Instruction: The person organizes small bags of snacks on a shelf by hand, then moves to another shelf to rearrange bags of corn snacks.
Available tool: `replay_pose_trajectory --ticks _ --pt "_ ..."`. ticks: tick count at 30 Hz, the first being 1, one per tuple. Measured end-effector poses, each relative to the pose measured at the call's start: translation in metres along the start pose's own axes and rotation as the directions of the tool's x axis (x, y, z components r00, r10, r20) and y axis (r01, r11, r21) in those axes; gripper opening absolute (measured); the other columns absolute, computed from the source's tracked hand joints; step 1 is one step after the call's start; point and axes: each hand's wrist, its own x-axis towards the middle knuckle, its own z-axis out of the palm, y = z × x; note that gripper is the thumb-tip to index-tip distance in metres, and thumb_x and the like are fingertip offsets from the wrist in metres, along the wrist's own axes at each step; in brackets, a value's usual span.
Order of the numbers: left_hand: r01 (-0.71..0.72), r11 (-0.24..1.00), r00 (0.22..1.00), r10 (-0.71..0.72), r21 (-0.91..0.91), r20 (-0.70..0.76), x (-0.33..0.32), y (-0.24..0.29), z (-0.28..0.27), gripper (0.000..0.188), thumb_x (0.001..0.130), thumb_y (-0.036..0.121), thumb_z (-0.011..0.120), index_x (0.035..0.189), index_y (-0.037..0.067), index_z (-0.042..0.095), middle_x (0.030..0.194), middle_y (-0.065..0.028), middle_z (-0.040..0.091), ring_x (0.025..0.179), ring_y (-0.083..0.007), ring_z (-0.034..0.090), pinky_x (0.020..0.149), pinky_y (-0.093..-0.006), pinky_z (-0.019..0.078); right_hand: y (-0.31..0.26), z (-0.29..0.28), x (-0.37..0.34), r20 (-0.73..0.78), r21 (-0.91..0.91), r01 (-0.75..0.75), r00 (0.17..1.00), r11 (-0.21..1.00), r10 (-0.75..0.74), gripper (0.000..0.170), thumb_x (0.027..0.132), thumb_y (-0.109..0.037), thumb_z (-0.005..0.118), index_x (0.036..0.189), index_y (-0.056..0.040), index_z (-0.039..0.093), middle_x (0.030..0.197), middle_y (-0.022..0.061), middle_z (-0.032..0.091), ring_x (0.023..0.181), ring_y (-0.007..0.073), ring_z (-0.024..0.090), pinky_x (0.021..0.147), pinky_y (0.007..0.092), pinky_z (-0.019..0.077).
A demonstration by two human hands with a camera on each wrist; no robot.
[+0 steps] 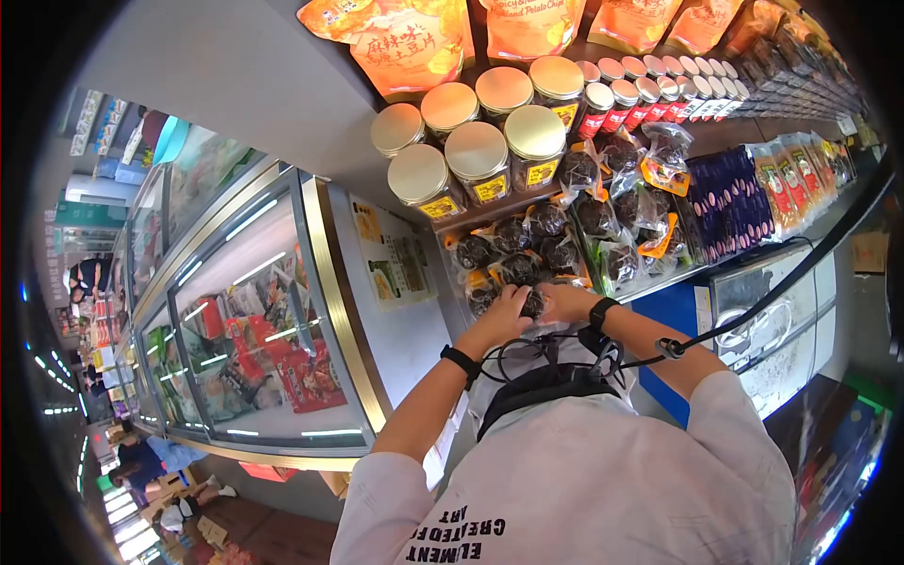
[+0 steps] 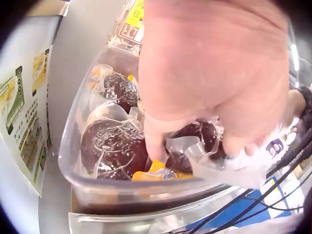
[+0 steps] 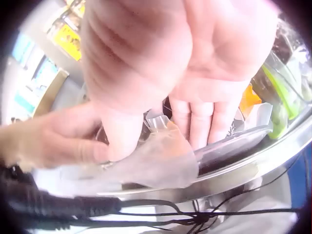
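A dark round food pack (image 1: 534,303) in clear plastic lies between my two hands, at the front of a clear plastic bin (image 2: 73,170). My left hand (image 1: 505,318) grips it from the left, with thumb and fingers around its dark body in the left wrist view. On the other side my right hand (image 1: 569,303) holds the same pack, thumb close to the left hand and fingers pointing down into the bin. A loose clear plastic flap (image 3: 161,161) hangs over the front rim. Other dark round packs (image 2: 112,146) with orange labels sit beside the left fingers.
Silver-lidded jars (image 1: 476,151) stand behind the bin. A second bin of similar packs (image 1: 621,221) adjoins on the right, then purple packets (image 1: 730,202). At left rises a glass-fronted display case (image 1: 254,320). Black cables (image 1: 753,325) cross near the right arm.
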Motion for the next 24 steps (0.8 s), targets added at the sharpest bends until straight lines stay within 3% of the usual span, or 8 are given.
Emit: replay_pose_trajectory --ticks 4,6,10,12,15,18,20,24 --pt "0.007 1.000 0.998 -0.008 0.024 0.059 0.005 0.013 -0.010 0.065 0.071 0.012 0.069 0.127 -0.001 0.039 0.119 -0.0244 0.043 0.108 -0.0456 0.049 0.091 -0.0478 0.0431 -0.006 0.005 0.008 -0.006 -0.182 -0.027 1.000 0.983 0.027 0.060 0.071 -0.032 0.072 0.115 0.0005 0.047 0.095 0.0221 0.064 0.090 0.0397 0.061 0.077 0.0453 0.0483" --pt "0.063 0.973 0.994 -0.080 0.223 0.069 0.004 0.023 -0.010 0.062 0.068 0.012 0.072 0.121 0.000 0.042 0.113 -0.0207 0.046 0.103 -0.0422 0.052 0.085 -0.0479 0.0453 -0.008 0.013 0.010 -0.028 -0.265 -0.074 0.997 0.961 0.069 0.056 0.070 -0.031 0.072 0.111 0.0002 0.048 0.091 0.0206 0.065 0.088 0.0397 0.062 0.075 0.0462 0.0485" --pt "0.052 0.917 0.998 -0.064 0.395 0.018 0.003 0.023 -0.004 0.063 0.065 0.020 0.075 0.118 0.004 0.045 0.108 -0.0167 0.048 0.099 -0.0362 0.053 0.082 -0.0430 0.0445 -0.018 0.013 0.007 -0.075 -0.399 -0.068 0.996 0.915 0.042 0.050 0.070 -0.029 0.072 0.105 -0.0017 0.048 0.087 0.0180 0.065 0.086 0.0364 0.063 0.072 0.0450 0.0497" --pt "-0.064 0.854 0.994 0.102 0.516 -0.046 0.002 0.020 -0.008 0.064 0.062 0.025 0.078 0.115 0.006 0.047 0.103 -0.0137 0.050 0.096 -0.0317 0.053 0.078 -0.0401 0.0416 -0.018 0.013 0.008 -0.077 -0.435 -0.063 0.996 0.898 0.033 0.050 0.071 -0.029 0.072 0.106 -0.0022 0.049 0.085 0.0165 0.065 0.085 0.0351 0.063 0.070 0.0440 0.0503" --pt "-0.132 0.824 0.976 0.206 0.551 -0.075 -0.003 0.015 -0.015 0.064 0.061 0.030 0.078 0.113 0.007 0.048 0.099 -0.0111 0.050 0.094 -0.0288 0.051 0.078 -0.0382 0.0385 -0.017 0.018 0.011 -0.100 -0.496 -0.030 0.995 0.868 -0.023 0.050 0.070 -0.029 0.073 0.105 -0.0023 0.049 0.084 0.0147 0.065 0.082 0.0320 0.064 0.068 0.0420 0.0508" --pt "-0.151 0.792 0.978 0.207 0.591 -0.027 -0.002 0.015 -0.017 0.062 0.063 0.033 0.076 0.111 0.006 0.049 0.096 -0.0101 0.050 0.092 -0.0282 0.050 0.079 -0.0378 0.0377 -0.020 0.018 0.010 -0.075 -0.578 -0.030 0.997 0.815 -0.016 0.051 0.069 -0.031 0.074 0.103 -0.0026 0.049 0.083 0.0131 0.065 0.080 0.0290 0.065 0.066 0.0396 0.0505" --pt "-0.177 0.791 0.971 0.237 0.586 -0.028 0.000 0.013 -0.018 0.061 0.063 0.034 0.075 0.110 0.005 0.049 0.095 -0.0098 0.049 0.090 -0.0277 0.050 0.079 -0.0375 0.0377 -0.013 0.024 0.013 -0.131 -0.667 0.005 0.984 0.745 -0.123 0.052 0.067 -0.034 0.075 0.101 -0.0032 0.050 0.081 0.0108 0.064 0.077 0.0268 0.064 0.064 0.0374 0.0496" --pt "-0.241 0.761 0.954 0.299 0.602 0.004 0.006 0.006 -0.015 0.058 0.063 0.035 0.074 0.106 0.004 0.050 0.093 -0.0095 0.049 0.088 -0.0268 0.049 0.078 -0.0369 0.0377 -0.013 0.026 0.018 -0.149 -0.720 -0.005 0.978 0.694 -0.148 0.050 0.067 -0.035 0.075 0.099 -0.0046 0.051 0.078 0.0077 0.063 0.074 0.0261 0.064 0.063 0.0364 0.0489"
